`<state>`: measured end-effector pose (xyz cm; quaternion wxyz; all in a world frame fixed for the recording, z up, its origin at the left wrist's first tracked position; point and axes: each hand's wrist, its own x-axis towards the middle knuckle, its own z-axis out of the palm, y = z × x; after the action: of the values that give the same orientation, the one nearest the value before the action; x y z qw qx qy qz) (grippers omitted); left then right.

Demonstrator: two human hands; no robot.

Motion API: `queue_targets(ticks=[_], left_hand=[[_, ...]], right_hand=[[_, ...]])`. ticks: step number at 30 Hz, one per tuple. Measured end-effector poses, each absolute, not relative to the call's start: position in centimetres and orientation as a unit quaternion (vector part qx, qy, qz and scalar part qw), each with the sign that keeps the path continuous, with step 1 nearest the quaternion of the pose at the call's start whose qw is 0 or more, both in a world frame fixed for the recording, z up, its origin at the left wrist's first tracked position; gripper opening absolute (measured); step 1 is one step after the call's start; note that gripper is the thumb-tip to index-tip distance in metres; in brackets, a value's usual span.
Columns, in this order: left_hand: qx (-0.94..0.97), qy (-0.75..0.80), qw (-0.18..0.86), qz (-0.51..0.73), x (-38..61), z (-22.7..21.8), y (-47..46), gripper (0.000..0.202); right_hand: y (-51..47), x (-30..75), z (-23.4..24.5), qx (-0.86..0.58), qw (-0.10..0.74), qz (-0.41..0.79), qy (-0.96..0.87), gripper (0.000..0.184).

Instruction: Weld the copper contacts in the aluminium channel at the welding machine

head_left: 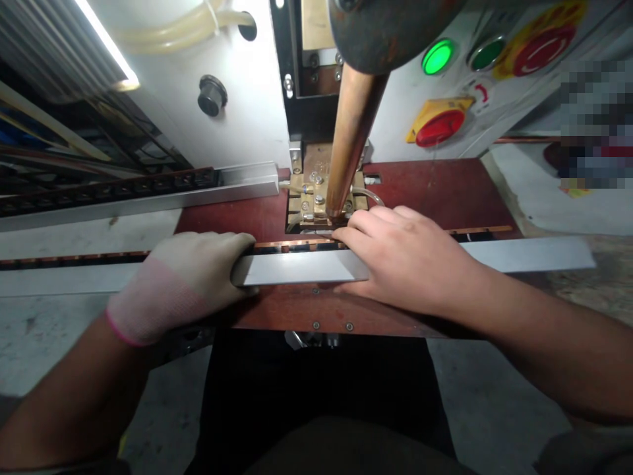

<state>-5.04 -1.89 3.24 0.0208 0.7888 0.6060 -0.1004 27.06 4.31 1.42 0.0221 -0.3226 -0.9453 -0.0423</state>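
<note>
A long silvery metal channel (297,267) lies across the dark red work plate (287,307), with a copper-coloured strip (297,245) along its far side. My left hand (188,274), in a white and pink glove, is closed around the channel left of centre. Bare, my right hand (405,254) grips the same channel right of centre, its fingertips close to the copper electrode rod (355,125). The rod slants down to a brass clamp block (316,194) just beyond the channel. What lies under my palms is hidden.
On the back left a second metal channel (247,179) holds a dark slotted strip. The machine's panel carries a lit green button (438,57), a red emergency stop (544,49) and a red rotary switch (440,127). A black knob (212,95) is on the left panel.
</note>
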Motion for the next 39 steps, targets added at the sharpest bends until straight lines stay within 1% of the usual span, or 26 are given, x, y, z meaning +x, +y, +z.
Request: queue_targets(ticks=[4,7,11,13,15,17,19,21,22,25,28,31,34,35,37,39], left_hand=[[0.822,0.568,-0.036,-0.021,-2.6,0.9,-2.3,0.054],[0.842,0.536,-0.066,0.018,-1.5,-0.3,-2.8,0.052],[0.849,0.522,-0.073,0.037,-1.4,-0.5,-3.1,0.051],[0.847,0.527,-0.063,0.036,-1.4,-0.4,-3.0,0.051],[0.843,0.534,-0.050,0.031,-1.4,-0.3,-2.9,0.051],[0.844,0.535,-0.033,0.021,-1.6,-0.1,-2.9,0.051],[0.840,0.542,-0.013,0.010,-2.3,0.5,-3.0,0.057],[0.822,0.569,0.006,-0.009,-3.6,1.2,-3.2,0.061],[0.808,0.588,0.012,-0.023,-4.4,1.6,-3.2,0.060],[0.788,0.609,0.038,-0.085,-6.7,2.7,-3.3,0.045],[0.786,0.608,0.023,-0.107,-7.8,3.3,-3.2,0.031],[0.786,0.606,0.004,-0.124,-7.2,3.6,-2.9,0.024],[0.791,0.601,-0.006,-0.118,-5.3,3.1,-2.6,0.022],[0.794,0.599,-0.012,-0.103,-4.5,2.8,-2.6,0.023],[0.807,0.588,-0.032,-0.056,-2.9,1.7,-2.7,0.035],[0.826,0.561,-0.057,-0.013,-1.6,0.6,-3.0,0.046]], right_hand=[[4.3,26.8,0.2,-0.318,0.083,-0.001,-0.944,0.072],[4.2,26.8,-0.3,-0.305,0.118,0.003,-0.945,0.075],[4.1,26.6,-0.5,-0.286,0.161,-0.029,-0.944,0.078],[4.0,26.4,-0.6,-0.290,0.158,-0.036,-0.943,0.081],[4.0,26.2,-0.7,-0.292,0.138,-0.032,-0.946,0.082],[4.0,26.1,-0.8,-0.291,0.122,-0.030,-0.948,0.079],[4.0,26.1,-0.8,-0.288,0.119,-0.037,-0.950,0.076],[4.1,26.2,-0.6,-0.281,0.117,-0.051,-0.951,0.073],[4.1,26.3,-0.4,-0.279,0.114,-0.058,-0.952,0.070],[4.2,26.7,0.6,-0.291,0.083,-0.062,-0.951,0.055],[4.3,27.3,1.5,-0.311,0.047,-0.051,-0.948,0.044],[4.0,27.5,1.6,-0.321,0.040,-0.060,-0.944,0.041],[3.4,27.1,1.1,-0.315,0.073,-0.076,-0.943,0.046],[3.2,26.9,0.9,-0.313,0.086,-0.077,-0.943,0.049],[2.8,26.6,0.5,-0.308,0.101,-0.071,-0.943,0.054],[2.6,26.4,0.3,-0.300,0.097,-0.068,-0.946,0.052]])
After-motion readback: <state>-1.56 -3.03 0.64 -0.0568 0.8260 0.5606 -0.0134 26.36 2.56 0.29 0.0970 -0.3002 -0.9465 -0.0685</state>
